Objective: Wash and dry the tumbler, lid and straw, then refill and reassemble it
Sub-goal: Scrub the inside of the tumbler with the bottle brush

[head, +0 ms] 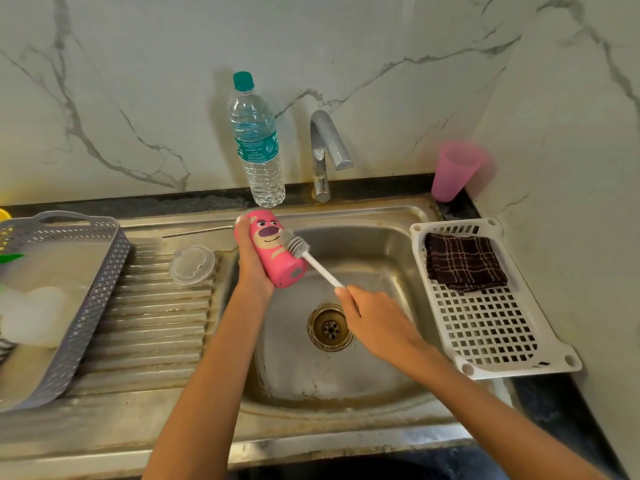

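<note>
Seen from the head camera, the tumbler is a pink cylinder printed with a cartoon bear face. It is held tilted above the left edge of the sink, one flat end towards the camera. The left grip is wrapped round its far side and holds it firmly. The right grip is closed on the white handle of a bottle brush, whose grey bristle head lies against the tumbler's printed side.

The clear lid lies flat on the ribbed steel surface just left of the basin. The thin metal straw lies behind the lid, pointing towards the tumbler.

A water bottle with a teal cap stands at the back edge, with the tap just to its right. A pink cup stands in the far right corner. A white slotted tray right of the sink holds a folded dark checked cloth. A grey perforated basket sits at the far left. The drain shows below the right wrist.
</note>
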The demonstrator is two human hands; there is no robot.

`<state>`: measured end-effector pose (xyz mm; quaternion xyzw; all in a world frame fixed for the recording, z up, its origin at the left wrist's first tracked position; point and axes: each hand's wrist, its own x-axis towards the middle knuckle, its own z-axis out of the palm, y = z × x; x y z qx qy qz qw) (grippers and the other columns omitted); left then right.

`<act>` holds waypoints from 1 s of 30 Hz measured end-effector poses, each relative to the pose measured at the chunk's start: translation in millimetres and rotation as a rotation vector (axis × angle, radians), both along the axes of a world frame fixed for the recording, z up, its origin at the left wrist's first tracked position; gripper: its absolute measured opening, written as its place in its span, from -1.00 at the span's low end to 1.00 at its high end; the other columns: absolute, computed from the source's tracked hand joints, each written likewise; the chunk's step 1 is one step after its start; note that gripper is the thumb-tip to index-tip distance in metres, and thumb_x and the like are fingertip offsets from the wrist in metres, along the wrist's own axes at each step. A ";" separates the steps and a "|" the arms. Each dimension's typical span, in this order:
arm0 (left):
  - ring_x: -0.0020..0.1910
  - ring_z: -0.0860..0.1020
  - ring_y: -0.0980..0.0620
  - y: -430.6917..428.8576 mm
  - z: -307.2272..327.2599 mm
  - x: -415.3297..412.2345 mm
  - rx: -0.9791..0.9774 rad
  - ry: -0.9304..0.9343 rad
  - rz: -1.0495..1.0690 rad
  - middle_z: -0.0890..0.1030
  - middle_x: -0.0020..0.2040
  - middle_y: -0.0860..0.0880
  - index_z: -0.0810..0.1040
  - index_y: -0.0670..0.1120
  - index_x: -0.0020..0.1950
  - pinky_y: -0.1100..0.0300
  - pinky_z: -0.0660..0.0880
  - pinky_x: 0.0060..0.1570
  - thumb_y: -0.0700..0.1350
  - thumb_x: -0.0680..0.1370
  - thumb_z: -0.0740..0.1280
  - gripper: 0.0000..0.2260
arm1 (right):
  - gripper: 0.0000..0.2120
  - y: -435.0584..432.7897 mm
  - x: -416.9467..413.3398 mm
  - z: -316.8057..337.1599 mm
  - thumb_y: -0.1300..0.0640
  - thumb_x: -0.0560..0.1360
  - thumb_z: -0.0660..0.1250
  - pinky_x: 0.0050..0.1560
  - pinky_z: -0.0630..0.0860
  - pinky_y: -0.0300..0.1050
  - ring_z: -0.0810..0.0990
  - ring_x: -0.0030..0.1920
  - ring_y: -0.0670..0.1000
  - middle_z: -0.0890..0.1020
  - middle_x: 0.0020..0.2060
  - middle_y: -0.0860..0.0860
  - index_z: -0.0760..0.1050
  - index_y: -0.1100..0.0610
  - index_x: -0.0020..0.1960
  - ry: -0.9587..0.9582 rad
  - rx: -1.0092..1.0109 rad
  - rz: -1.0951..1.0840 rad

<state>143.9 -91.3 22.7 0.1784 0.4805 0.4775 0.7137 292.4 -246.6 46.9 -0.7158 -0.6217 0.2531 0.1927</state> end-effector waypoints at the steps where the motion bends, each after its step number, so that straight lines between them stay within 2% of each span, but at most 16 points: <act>1: -0.29 0.67 -0.02 1.8 0.3 -2.2 0.004 0.005 0.001 0.68 -0.21 -0.07 0.54 -0.08 0.20 0.09 0.62 -0.34 0.32 0.51 0.26 -0.49 | -0.59 -4.5 0.8 -0.1 -0.11 0.66 -0.04 -0.42 0.34 -0.07 0.42 -0.48 0.01 0.48 -0.46 0.00 0.40 0.08 -0.18 0.003 -0.002 0.003; 3: -0.26 0.67 -0.03 -2.0 2.2 -1.1 0.015 0.014 -0.092 0.69 -0.16 -0.08 0.54 -0.07 0.20 0.06 0.65 -0.27 0.32 0.51 0.27 -0.49 | -0.60 1.0 4.4 2.1 -0.11 0.66 -0.04 -0.42 0.34 -0.08 0.42 -0.48 -0.01 0.46 -0.47 -0.02 0.38 0.05 -0.21 -0.003 0.000 -0.028; 6: -0.21 0.68 -0.04 -13.5 -1.6 9.1 0.013 0.076 -0.235 0.70 -0.12 -0.09 0.57 -0.06 0.13 0.06 0.64 -0.17 0.32 0.49 0.29 -0.51 | -0.59 28.8 11.3 4.3 -0.10 0.66 -0.05 -0.30 0.37 -0.02 0.50 -0.33 0.12 0.49 -0.41 0.02 0.32 0.05 -0.26 0.007 0.003 -0.122; 8: -0.21 0.68 -0.04 -17.3 0.1 14.0 0.010 0.088 -0.227 0.70 -0.12 -0.09 0.57 -0.07 0.13 0.06 0.65 -0.19 0.33 0.48 0.30 -0.50 | -0.59 40.7 13.9 1.7 -0.10 0.66 -0.04 -0.26 0.39 0.00 0.51 -0.26 0.17 0.51 -0.36 0.06 0.34 0.08 -0.23 0.018 -0.010 -0.154; 10: -0.27 0.67 -0.01 -12.7 2.0 12.2 0.007 0.019 -0.146 0.69 -0.18 -0.07 0.57 -0.06 0.09 0.10 0.64 -0.28 0.32 0.50 0.28 -0.53 | -0.59 34.9 10.4 -2.3 -0.10 0.66 -0.04 -0.29 0.34 -0.04 0.48 -0.30 0.12 0.50 -0.38 0.04 0.33 0.07 -0.26 0.026 -0.013 -0.115; 12: -0.26 0.67 -0.02 -3.6 1.5 5.2 0.004 -0.034 -0.047 0.69 -0.15 -0.07 0.55 -0.06 0.13 0.09 0.65 -0.28 0.33 0.48 0.30 -0.51 | -0.58 15.0 3.4 -5.8 -0.11 0.66 -0.04 -0.37 0.33 -0.06 0.43 -0.42 0.03 0.46 -0.44 0.00 0.36 0.06 -0.25 0.062 -0.008 -0.050; 15: -0.12 0.67 -0.07 -3.9 -4.5 -2.5 -0.012 0.000 -0.051 0.67 0.03 -0.12 0.47 -0.10 0.33 0.03 0.64 -0.21 0.35 0.35 0.42 -0.28 | -0.58 1.1 2.4 -8.7 -0.10 0.66 -0.02 -0.45 0.32 -0.12 0.38 -0.49 -0.04 0.44 -0.47 -0.02 0.40 0.09 -0.21 0.100 -0.025 -0.043; 18: -0.20 0.66 -0.03 -18.7 -10.4 4.2 0.016 0.000 -0.144 0.68 -0.11 -0.09 0.53 -0.11 0.20 0.10 0.63 -0.28 0.31 0.47 0.32 -0.46 | -0.58 23.3 6.2 -2.6 -0.10 0.66 -0.02 -0.34 0.34 -0.07 0.42 -0.39 0.02 0.44 -0.44 -0.01 0.33 0.05 -0.29 0.104 -0.021 -0.119; 20: -0.22 0.67 -0.02 -21.9 -10.1 7.9 0.009 -0.032 -0.125 0.68 -0.14 -0.08 0.56 -0.08 0.13 0.11 0.64 -0.26 0.30 0.50 0.29 -0.53 | -0.58 34.7 3.2 0.9 -0.10 0.66 -0.01 -0.31 0.32 -0.07 0.41 -0.37 0.04 0.43 -0.44 -0.02 0.29 0.03 -0.31 0.133 -0.001 -0.133; 25: -0.18 0.67 -0.03 -4.0 -7.3 -5.1 0.043 -0.096 0.025 0.67 -0.09 -0.08 0.55 -0.05 0.16 0.08 0.65 -0.16 0.30 0.52 0.27 -0.54 | -0.58 11.3 -4.0 -4.4 -0.13 0.65 -0.03 -0.35 0.29 -0.09 0.38 -0.42 0.02 0.41 -0.47 -0.03 0.33 0.05 -0.28 0.095 -0.038 -0.032; 28: -0.24 0.66 -0.01 -10.2 -6.4 -5.8 0.048 -0.063 -0.106 0.68 -0.17 -0.07 0.55 -0.07 0.11 0.12 0.63 -0.21 0.29 0.52 0.27 -0.55 | -0.58 19.3 -1.5 -0.7 -0.12 0.65 -0.01 -0.35 0.29 -0.08 0.37 -0.43 0.00 0.40 -0.47 -0.03 0.31 0.05 -0.30 0.123 -0.014 -0.084; 30: -0.20 0.66 -0.01 -18.2 -6.4 1.2 0.038 -0.051 -0.179 0.68 -0.11 -0.08 0.57 -0.08 0.13 0.11 0.64 -0.22 0.30 0.52 0.27 -0.53 | -0.58 36.8 -0.8 2.7 -0.10 0.66 -0.01 -0.34 0.27 -0.08 0.39 -0.40 0.03 0.40 -0.46 -0.02 0.28 0.04 -0.32 0.141 0.015 -0.138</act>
